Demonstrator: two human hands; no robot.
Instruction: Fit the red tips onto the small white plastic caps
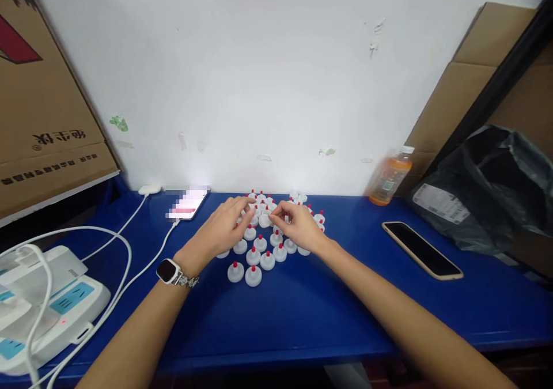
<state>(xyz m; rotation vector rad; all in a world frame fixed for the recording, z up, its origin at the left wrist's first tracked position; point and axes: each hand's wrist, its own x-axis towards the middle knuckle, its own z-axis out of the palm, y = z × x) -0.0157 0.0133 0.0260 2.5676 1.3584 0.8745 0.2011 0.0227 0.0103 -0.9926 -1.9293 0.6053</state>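
Observation:
Several small white caps with red tips stand in close rows on the blue table. My left hand, with a watch on its wrist, lies over the left side of the group, its fingers curled down onto the caps. My right hand rests over the right side, thumb and fingers pinched together around one white cap at the middle of the group. Both hands meet near the centre, and they hide some of the caps.
A phone lies face up at the right, an orange drink bottle stands by the wall, and a dark plastic bag sits beyond. At the left are a charging phone, white cables, power strips and cardboard boxes.

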